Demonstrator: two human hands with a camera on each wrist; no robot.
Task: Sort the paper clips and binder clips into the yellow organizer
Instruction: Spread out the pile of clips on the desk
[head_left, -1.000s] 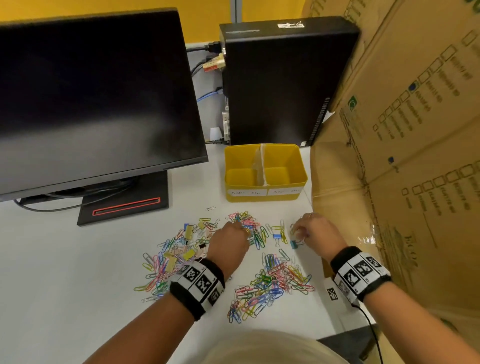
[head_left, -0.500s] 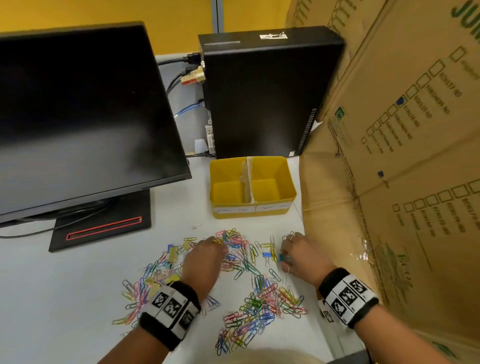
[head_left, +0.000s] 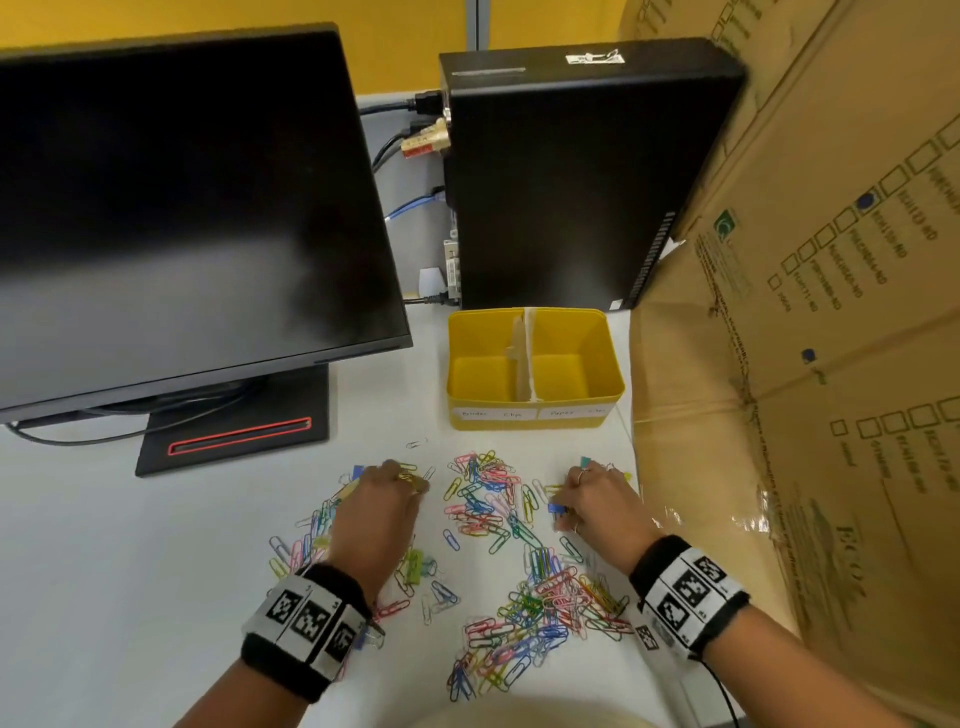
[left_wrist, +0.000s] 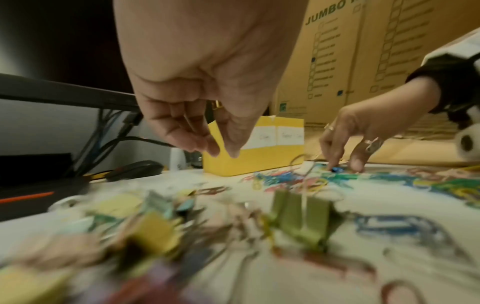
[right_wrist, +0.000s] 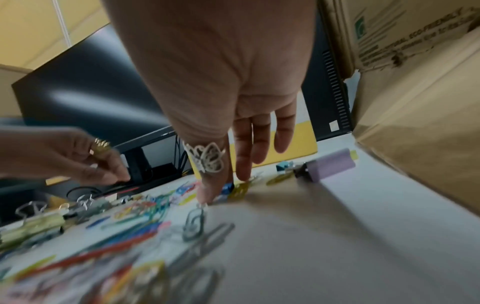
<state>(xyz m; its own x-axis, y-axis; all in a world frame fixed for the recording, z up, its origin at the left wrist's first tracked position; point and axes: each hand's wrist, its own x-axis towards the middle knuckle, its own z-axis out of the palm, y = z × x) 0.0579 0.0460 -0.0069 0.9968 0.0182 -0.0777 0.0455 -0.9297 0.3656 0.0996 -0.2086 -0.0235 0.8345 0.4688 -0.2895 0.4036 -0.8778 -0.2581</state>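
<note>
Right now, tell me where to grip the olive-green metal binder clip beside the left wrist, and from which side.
Pinch the olive-green binder clip across its two flat faces, coming down from above. In the left wrist view its wire handle seems to stand upright, and loose paper clips crowd its base, so a sideways approach would likely snag.

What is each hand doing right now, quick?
Left hand: fingers loosely curled above the clips, holding nothing.
Right hand: fingertips on a small blue binder clip on the desk; grip cannot be told.
</note>
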